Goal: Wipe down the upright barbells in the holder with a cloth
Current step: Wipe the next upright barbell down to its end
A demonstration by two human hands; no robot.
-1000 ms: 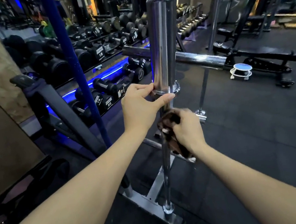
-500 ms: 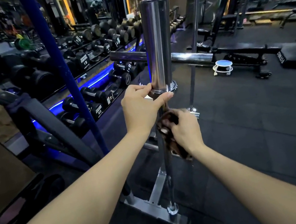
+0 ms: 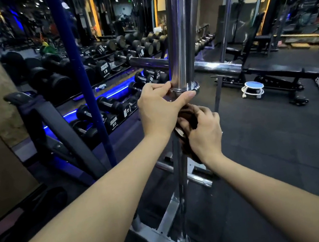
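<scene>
1. A chrome barbell [image 3: 181, 33] stands upright in a metal holder [image 3: 169, 213] on the dark rubber floor [image 3: 285, 153]; its lower end sits in the holder's base near the bottom of the view.
2. The left hand [image 3: 158, 110] grips the bar just under the sleeve collar, its fingers [image 3: 159, 88] curled round the far side and the thumb lying across the front, touching the collar's underside.
3. The right hand [image 3: 204, 132] sits directly below the left, touching it, and holds a dark brown cloth [image 3: 185, 126] wrapped against the thin shaft; its fingers are curled round cloth and bar together.
4. A blue pole [image 3: 80, 81] stands upright just left of the hands.
5. A second chrome bar [image 3: 217, 67] lies horizontally behind the upright sleeve.
6. Left of the blue pole, a dumbbell rack [image 3: 104, 71] carries black dumbbells over blue strip lighting.
7. To the right, well apart, are a black weight bench [image 3: 277, 77] and a small white stool with a blue top [image 3: 252, 88].
</scene>
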